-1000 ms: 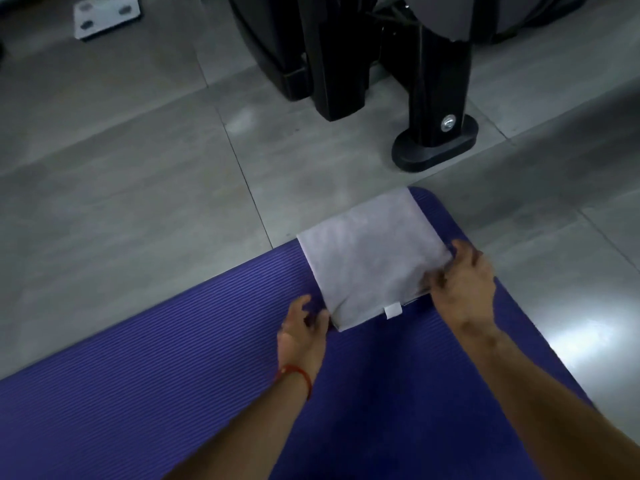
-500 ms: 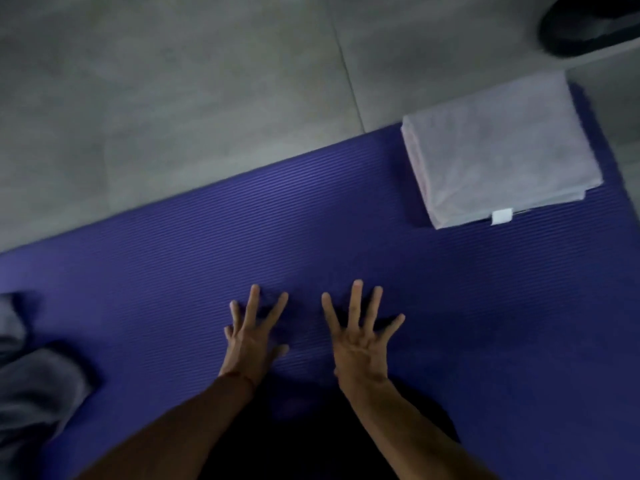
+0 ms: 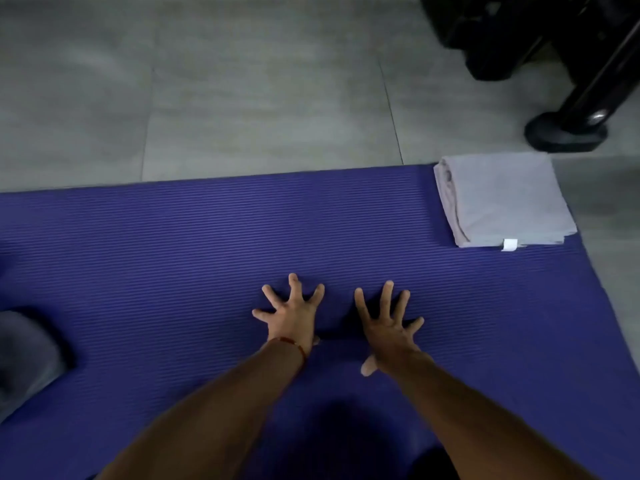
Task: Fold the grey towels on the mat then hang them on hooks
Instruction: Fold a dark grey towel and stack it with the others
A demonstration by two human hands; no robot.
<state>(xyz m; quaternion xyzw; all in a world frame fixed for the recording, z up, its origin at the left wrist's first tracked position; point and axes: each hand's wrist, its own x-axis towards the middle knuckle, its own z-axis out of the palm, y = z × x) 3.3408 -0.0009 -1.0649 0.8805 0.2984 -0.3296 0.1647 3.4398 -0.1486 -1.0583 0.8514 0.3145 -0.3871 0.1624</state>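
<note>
Head view: we see our left hand (image 3: 289, 315) and right hand (image 3: 388, 325) spread flat, fingers splayed and empty, on the purple mat (image 3: 173, 254); a folded grey towel (image 3: 502, 199) lies at its far right corner, another grey towel (image 3: 24, 362) at the left edge.

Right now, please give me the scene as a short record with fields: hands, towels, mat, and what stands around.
left hand: open, fingers spread, flat on the mat
right hand: open, fingers spread, flat on the mat
folded towel: grey, on the mat's far right corner, white tag on the near edge
second towel: grey, unfolded heap at the left edge, partly out of view
mat: purple, ribbed, on a grey tiled floor
black stand: behind the folded towel
hooks: not visible
</note>
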